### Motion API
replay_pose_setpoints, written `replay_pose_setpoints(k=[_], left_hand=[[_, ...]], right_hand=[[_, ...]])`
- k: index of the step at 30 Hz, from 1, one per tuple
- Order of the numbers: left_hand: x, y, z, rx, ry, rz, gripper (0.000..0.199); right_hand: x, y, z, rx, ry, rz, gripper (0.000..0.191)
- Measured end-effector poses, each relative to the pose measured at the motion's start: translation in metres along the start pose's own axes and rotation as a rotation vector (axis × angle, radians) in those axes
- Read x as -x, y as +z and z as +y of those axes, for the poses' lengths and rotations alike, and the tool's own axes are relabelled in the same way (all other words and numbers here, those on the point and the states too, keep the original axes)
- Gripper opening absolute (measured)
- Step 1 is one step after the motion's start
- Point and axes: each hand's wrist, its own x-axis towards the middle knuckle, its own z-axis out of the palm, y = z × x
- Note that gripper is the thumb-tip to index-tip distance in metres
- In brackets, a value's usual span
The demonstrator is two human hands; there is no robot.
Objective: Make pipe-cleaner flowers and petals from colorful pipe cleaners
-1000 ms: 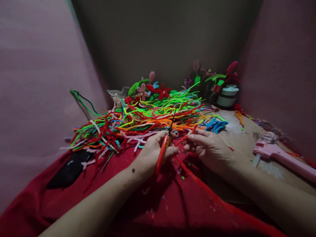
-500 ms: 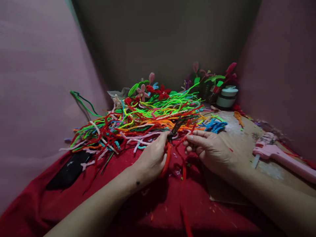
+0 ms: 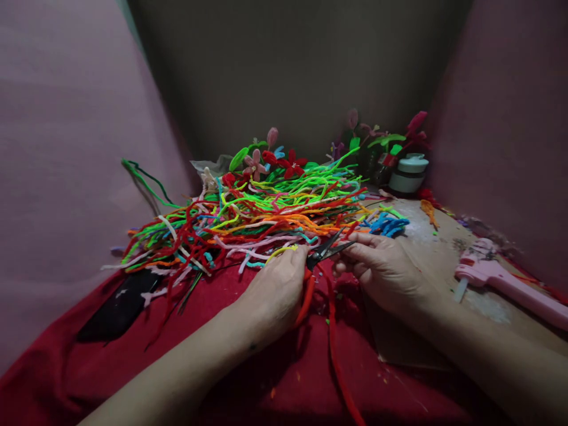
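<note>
Wrapped round the orange-red handles of a pair of scissors (image 3: 323,253), my left hand (image 3: 284,284) holds them with the dark blades spread and pointing right. The blade tips reach the fingertips of my right hand (image 3: 377,266). Between thumb and forefinger that hand pinches a red pipe cleaner (image 3: 333,337), whose long tail hangs down over the red cloth (image 3: 248,378). The pipe cleaner passes by the blades; whether they touch it I cannot tell. Just beyond both hands lies a heap of pipe cleaners (image 3: 275,207) in many colours.
Fuzzy flowers (image 3: 293,164) stand behind the heap, near a lidded jar (image 3: 409,173). A pink glue gun (image 3: 501,275) rests on the board (image 3: 412,236) at right, beside blue pipe-cleaner pieces (image 3: 387,225). A black phone-like slab (image 3: 119,307) lies at left.
The scissors have swung from pointing up to pointing right, and their blades have opened towards my right fingertips. The red pipe cleaner's tail has shifted right. My right hand stays nearly still.
</note>
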Motion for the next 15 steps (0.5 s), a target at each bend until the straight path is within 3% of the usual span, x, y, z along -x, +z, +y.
replay_pose_setpoints(k=[15], left_hand=[[-0.0002, -0.0040, 0.0059, -0.009, -0.027, -0.034, 0.045]], right_hand=[[0.0014, 0.0013, -0.0033, 0.075, 0.016, -0.040, 0.002]])
